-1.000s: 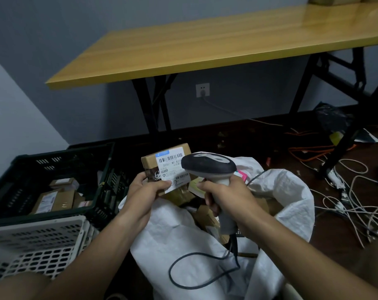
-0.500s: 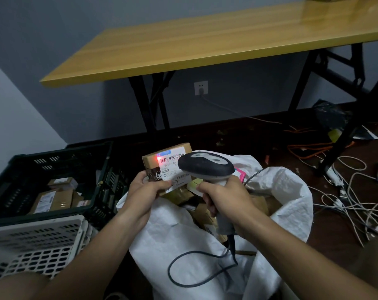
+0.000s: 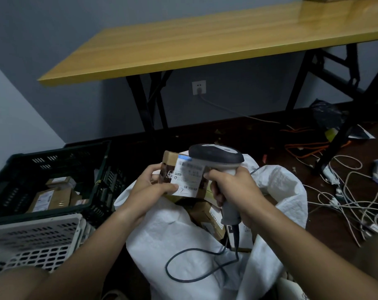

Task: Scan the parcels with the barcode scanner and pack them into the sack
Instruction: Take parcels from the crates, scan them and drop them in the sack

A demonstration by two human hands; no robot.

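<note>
Parcel (image 3: pixel 183 176): small, light, rigid carton held over the sack (image 3: pixel 205 245) mouth. Your left hand (image 3: pixel 155 182) fingers pinch its edges; keep them off the label. Right hand (image 3: pixel 233 187) fingers wrap the scanner (image 3: pixel 218 156) grip.

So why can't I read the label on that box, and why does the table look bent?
Head view: the label on the parcel is smeared by motion blur; the white crate is blurred too. The wide-angle lens bows the table, and its right end shows glare. The room is dim.
</note>
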